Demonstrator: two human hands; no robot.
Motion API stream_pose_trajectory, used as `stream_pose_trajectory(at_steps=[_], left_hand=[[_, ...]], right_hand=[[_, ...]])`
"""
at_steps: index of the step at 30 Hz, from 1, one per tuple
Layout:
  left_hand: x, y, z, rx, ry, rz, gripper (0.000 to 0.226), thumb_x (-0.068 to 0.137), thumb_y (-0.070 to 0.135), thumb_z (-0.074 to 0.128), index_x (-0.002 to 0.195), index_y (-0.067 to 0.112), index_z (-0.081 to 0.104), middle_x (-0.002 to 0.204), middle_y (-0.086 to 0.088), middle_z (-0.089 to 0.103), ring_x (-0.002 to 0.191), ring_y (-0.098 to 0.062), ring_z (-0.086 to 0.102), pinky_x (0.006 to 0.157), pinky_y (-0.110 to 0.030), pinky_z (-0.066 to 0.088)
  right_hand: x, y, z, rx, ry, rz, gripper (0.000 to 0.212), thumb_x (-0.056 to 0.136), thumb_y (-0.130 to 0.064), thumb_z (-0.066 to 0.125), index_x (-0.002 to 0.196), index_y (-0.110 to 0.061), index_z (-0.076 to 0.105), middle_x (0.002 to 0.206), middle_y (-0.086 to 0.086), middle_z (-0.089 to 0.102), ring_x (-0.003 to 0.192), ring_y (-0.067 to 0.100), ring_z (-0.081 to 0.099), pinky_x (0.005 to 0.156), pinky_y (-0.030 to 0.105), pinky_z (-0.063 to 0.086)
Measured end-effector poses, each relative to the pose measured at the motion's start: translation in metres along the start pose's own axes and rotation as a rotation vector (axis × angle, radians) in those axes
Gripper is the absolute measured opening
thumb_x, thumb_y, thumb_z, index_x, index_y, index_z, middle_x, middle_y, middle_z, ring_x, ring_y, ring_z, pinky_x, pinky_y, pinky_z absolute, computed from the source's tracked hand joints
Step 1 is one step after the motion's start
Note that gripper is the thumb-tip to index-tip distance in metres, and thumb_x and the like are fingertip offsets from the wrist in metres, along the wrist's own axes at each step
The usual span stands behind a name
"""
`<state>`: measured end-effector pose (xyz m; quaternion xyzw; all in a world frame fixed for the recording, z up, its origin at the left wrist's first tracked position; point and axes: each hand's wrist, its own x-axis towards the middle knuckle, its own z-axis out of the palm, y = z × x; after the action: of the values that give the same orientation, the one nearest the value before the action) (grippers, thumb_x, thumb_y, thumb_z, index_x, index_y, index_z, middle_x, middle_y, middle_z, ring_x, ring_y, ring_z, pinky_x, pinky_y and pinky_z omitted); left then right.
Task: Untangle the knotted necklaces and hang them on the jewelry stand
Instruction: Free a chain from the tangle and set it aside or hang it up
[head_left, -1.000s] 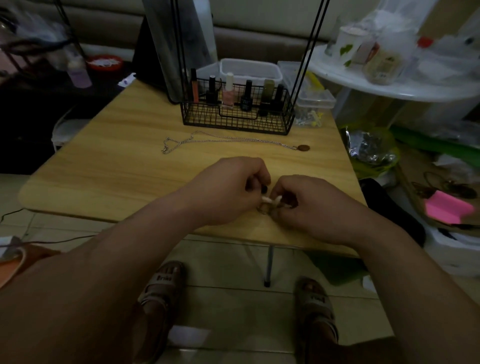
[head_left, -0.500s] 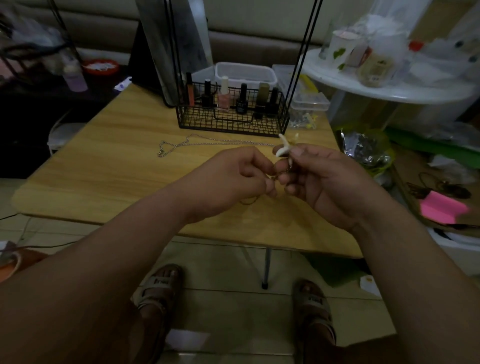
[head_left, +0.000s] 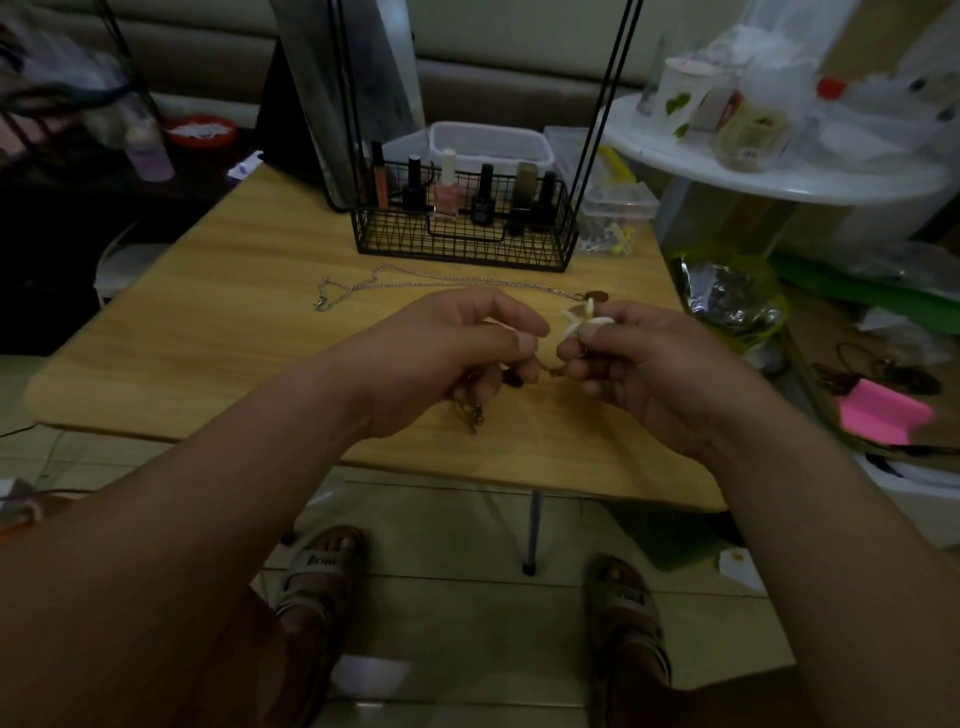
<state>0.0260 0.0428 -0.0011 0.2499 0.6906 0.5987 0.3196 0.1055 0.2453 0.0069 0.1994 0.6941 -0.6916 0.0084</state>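
My left hand (head_left: 457, 358) and my right hand (head_left: 639, 364) are raised close together over the wooden table (head_left: 218, 332). Between them they pinch a knotted necklace with white claw-shaped pieces (head_left: 576, 322); the white pieces stick up from my right fingertips. A thin dark chain end (head_left: 470, 413) dangles below my left hand. A silver chain necklace (head_left: 395, 283) with a brown round pendant (head_left: 597, 296) lies stretched out on the table behind my hands. The black wire jewelry stand (head_left: 462, 244) is at the table's far side, its thin uprights rising out of frame.
The stand's basket holds several nail polish bottles (head_left: 449, 192). Clear plastic boxes (head_left: 488, 145) sit behind it. A white round table (head_left: 779, 171) with clutter stands at the right; bags and a pink object (head_left: 883, 415) lie on the floor. My sandalled feet are below the table's edge.
My hands lifted off the table with the knotted necklace, and have since drawn slightly apart. A short length of chain now shows between them and an end hangs under my left hand.
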Motion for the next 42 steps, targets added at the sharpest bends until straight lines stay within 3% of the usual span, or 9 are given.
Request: stream_pose_trajectory(at_steps=[9,13,19,26,32,34,37,40,42], left_hand=[[0.005,-0.007,0.011,0.226,0.079,0.077,0.004,0.097,0.017,0.072,0.098,0.017,0.076,0.079,0.0,0.072,0.058,0.004,0.056,0.053,-0.011,0.041],[0.007,-0.009,0.011,0.216,0.083,0.079,0.006,0.097,0.021,0.072,0.093,0.021,0.076,0.077,0.001,0.072,0.065,-0.008,0.054,0.059,-0.022,0.041],[0.009,-0.008,0.01,0.114,0.055,0.031,0.009,0.104,0.018,0.061,0.101,0.015,0.068,0.079,-0.002,0.07,0.051,-0.008,0.039,0.047,-0.022,0.03],[0.007,-0.009,0.014,0.248,0.067,0.06,0.014,0.097,0.022,0.071,0.111,0.023,0.068,0.071,0.0,0.063,0.056,-0.005,0.049,0.051,-0.02,0.038],[0.005,-0.009,0.014,0.255,0.059,0.099,0.007,0.1,0.027,0.068,0.096,0.024,0.073,0.074,-0.001,0.062,0.067,-0.016,0.049,0.06,-0.031,0.04],[0.005,-0.008,0.013,0.202,0.043,0.081,0.01,0.102,0.024,0.064,0.098,0.021,0.072,0.074,0.0,0.062,0.062,-0.016,0.044,0.054,-0.028,0.035],[0.005,-0.007,0.009,0.074,-0.008,0.069,0.013,0.106,0.018,0.057,0.101,0.016,0.069,0.076,-0.001,0.064,0.054,-0.009,0.037,0.054,-0.025,0.029],[0.007,-0.008,0.007,0.029,-0.011,0.07,0.017,0.107,0.017,0.053,0.104,0.012,0.069,0.082,-0.007,0.065,0.051,-0.006,0.038,0.057,-0.027,0.028],[0.008,-0.008,0.008,0.015,-0.009,0.072,0.019,0.108,0.018,0.051,0.106,0.01,0.069,0.083,-0.008,0.066,0.052,-0.008,0.038,0.057,-0.027,0.028]], right_hand=[[-0.002,-0.005,0.004,0.316,-0.139,0.008,0.02,0.102,-0.006,0.054,0.119,0.001,0.063,0.088,0.008,0.071,0.069,0.01,0.068,0.058,0.019,0.057],[-0.002,-0.005,0.005,0.313,-0.119,0.01,0.025,0.101,-0.005,0.056,0.124,0.002,0.061,0.089,0.008,0.074,0.068,0.009,0.068,0.056,0.018,0.056],[-0.002,-0.003,0.007,0.238,-0.075,0.005,0.021,0.101,-0.005,0.057,0.119,0.002,0.065,0.09,0.009,0.075,0.068,0.009,0.068,0.056,0.018,0.055],[-0.004,-0.005,0.009,0.397,-0.099,0.03,0.014,0.102,-0.005,0.054,0.107,0.0,0.066,0.085,0.009,0.073,0.067,0.009,0.069,0.058,0.018,0.058],[-0.004,-0.007,0.009,0.503,-0.091,0.063,0.01,0.101,-0.005,0.056,0.103,-0.003,0.065,0.085,0.008,0.075,0.066,0.009,0.069,0.056,0.017,0.058],[-0.003,-0.005,0.009,0.425,-0.063,0.046,0.013,0.101,-0.007,0.056,0.108,-0.002,0.066,0.087,0.007,0.075,0.065,0.007,0.068,0.054,0.017,0.056],[-0.002,-0.001,0.008,0.011,0.058,-0.024,0.021,0.101,-0.015,0.062,0.122,-0.01,0.064,0.091,0.004,0.077,0.066,0.009,0.069,0.056,0.023,0.053],[-0.005,0.004,0.007,-0.474,0.23,-0.134,0.035,0.097,-0.027,0.07,0.129,-0.03,0.059,0.102,-0.005,0.074,0.084,0.01,0.072,0.074,0.034,0.059],[-0.009,0.005,0.007,-0.551,0.213,-0.271,0.033,0.096,-0.022,0.07,0.125,-0.033,0.062,0.111,-0.011,0.069,0.098,0.007,0.067,0.085,0.032,0.056]])
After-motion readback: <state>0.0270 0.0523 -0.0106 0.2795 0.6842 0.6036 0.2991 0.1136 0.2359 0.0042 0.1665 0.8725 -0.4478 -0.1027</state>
